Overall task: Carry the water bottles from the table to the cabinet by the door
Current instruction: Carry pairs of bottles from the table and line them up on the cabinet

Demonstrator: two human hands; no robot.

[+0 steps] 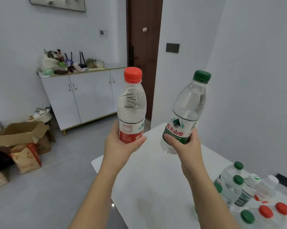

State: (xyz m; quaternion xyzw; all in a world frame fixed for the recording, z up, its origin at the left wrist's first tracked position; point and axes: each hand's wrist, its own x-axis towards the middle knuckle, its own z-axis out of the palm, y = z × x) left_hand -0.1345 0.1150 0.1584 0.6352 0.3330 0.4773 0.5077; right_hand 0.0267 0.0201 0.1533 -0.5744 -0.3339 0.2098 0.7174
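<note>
Two clear plastic water bottles are being held up in the air above the near end of the white table: the red-capped, red-labelled bottle is sitting upright in the left hand, the green-capped, green-labelled bottle is tilting right in the right hand, fingers wrapping the lower label on each. Neither is reaching the white two-door cabinet beside the brown door yet; it is standing well apart across grey floor, its top cluttered at the left, bare near the door, no bottles visible there. A cluster of remaining bottles is waiting at the table's right edge. Judging early: first carry underway, several trips left.
</note>
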